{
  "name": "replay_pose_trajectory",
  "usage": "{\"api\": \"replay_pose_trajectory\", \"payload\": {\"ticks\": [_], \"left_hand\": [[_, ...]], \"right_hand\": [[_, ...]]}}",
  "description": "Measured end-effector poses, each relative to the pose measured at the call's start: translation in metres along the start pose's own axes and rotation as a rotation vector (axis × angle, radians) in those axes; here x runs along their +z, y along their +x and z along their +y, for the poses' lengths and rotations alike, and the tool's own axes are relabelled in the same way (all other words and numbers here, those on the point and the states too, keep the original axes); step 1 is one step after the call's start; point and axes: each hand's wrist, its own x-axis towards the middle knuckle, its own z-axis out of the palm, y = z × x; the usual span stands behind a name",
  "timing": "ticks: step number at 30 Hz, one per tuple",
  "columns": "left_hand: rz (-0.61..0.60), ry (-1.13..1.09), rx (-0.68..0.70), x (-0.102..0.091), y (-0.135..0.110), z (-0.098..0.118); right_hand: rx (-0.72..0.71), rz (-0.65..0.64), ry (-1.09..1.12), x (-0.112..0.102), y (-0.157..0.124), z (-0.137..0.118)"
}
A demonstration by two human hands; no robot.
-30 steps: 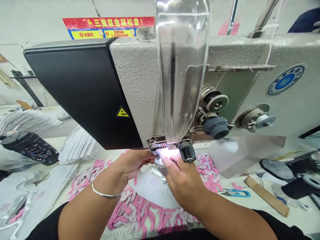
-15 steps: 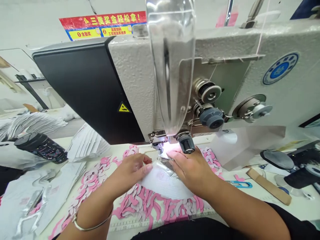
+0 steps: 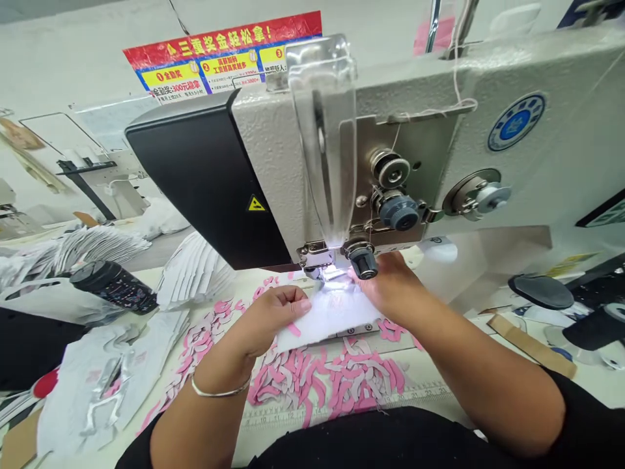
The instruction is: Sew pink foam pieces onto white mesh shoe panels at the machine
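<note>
A white fabric piece (image 3: 332, 312) lies under the lit needle area of a sewing machine (image 3: 268, 150), its near edge over the bed. My left hand (image 3: 280, 316) pinches the left edge of the piece between thumb and curled fingers. At its right edge, beside the presser foot, my right hand (image 3: 393, 283) grips the fabric; a dark knob (image 3: 362, 260) hides part of its fingers. Pink and white scraps (image 3: 293, 378) are strewn over the table in front of the piece. A small pink strip (image 3: 294, 329) shows by my left thumb.
At left are a dark patterned tumbler (image 3: 114, 286), stacked white pieces (image 3: 195, 270) and more white fabric (image 3: 73, 391) with silvery parts. A ruler (image 3: 420, 395) runs along the front edge. At right lie a brown strip (image 3: 532, 345) and a black thread cone (image 3: 593, 332).
The fabric piece has turned, and more of its flat face shows. My right hand has shifted from on top of it to its right edge. The camera view has moved too.
</note>
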Motion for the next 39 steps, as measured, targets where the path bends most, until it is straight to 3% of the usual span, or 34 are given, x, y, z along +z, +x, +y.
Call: {"api": "replay_pose_trajectory", "payload": {"ticks": [2, 7, 9, 11, 13, 14, 15, 17, 19, 21, 23, 24, 26, 29, 34, 39], "left_hand": [[0.033, -0.105, 0.006, 0.005, 0.011, 0.003], [0.092, -0.257, -0.001, 0.013, 0.025, 0.007], [0.099, -0.293, 0.009, 0.013, 0.024, 0.007], [0.196, -0.333, 0.066, 0.008, 0.020, 0.004], [0.373, -0.353, 0.175, -0.001, 0.012, -0.003], [0.468, -0.347, 0.232, -0.006, 0.007, -0.008], [0.545, -0.325, 0.269, -0.010, 0.003, -0.015], [0.615, -0.204, 0.247, -0.014, -0.007, -0.033], [0.521, 0.032, 0.117, -0.008, -0.015, -0.052], [0.338, 0.314, -0.008, 0.002, -0.021, -0.070], [0.223, 0.550, -0.034, 0.009, -0.024, -0.083], [0.229, 0.649, -0.021, 0.009, -0.024, -0.088], [0.325, 0.831, 0.000, -0.001, -0.023, -0.090], [0.512, 1.018, -0.057, -0.035, -0.017, -0.085], [0.646, 1.055, -0.171, -0.083, 0.010, -0.077], [0.618, 1.038, -0.260, -0.083, 0.047, -0.089]], "right_hand": [[0.071, 0.114, -0.056, 0.003, -0.008, -0.001], [-0.098, 0.106, 0.046, 0.018, -0.032, -0.011], [-0.099, 0.175, 0.066, 0.024, -0.041, -0.008], [-0.073, 0.317, 0.106, 0.026, -0.052, 0.001], [-0.014, 0.485, 0.173, 0.026, -0.065, 0.012], [0.015, 0.509, 0.210, 0.026, -0.072, 0.016], [0.032, 0.470, 0.240, 0.028, -0.079, 0.018], [0.025, 0.222, 0.271, 0.035, -0.090, 0.018], [0.000, -0.089, 0.270, 0.048, -0.096, 0.013], [0.013, -0.249, 0.258, 0.061, -0.098, 0.009], [0.076, -0.278, 0.248, 0.071, -0.097, 0.011], [0.116, -0.269, 0.240, 0.073, -0.097, 0.014], [0.204, -0.248, 0.218, 0.073, -0.097, 0.024], [0.317, -0.211, 0.196, 0.070, -0.099, 0.041], [0.404, -0.211, 0.208, 0.078, -0.099, 0.053], [0.398, -0.218, 0.234, 0.081, -0.097, 0.049]]}}
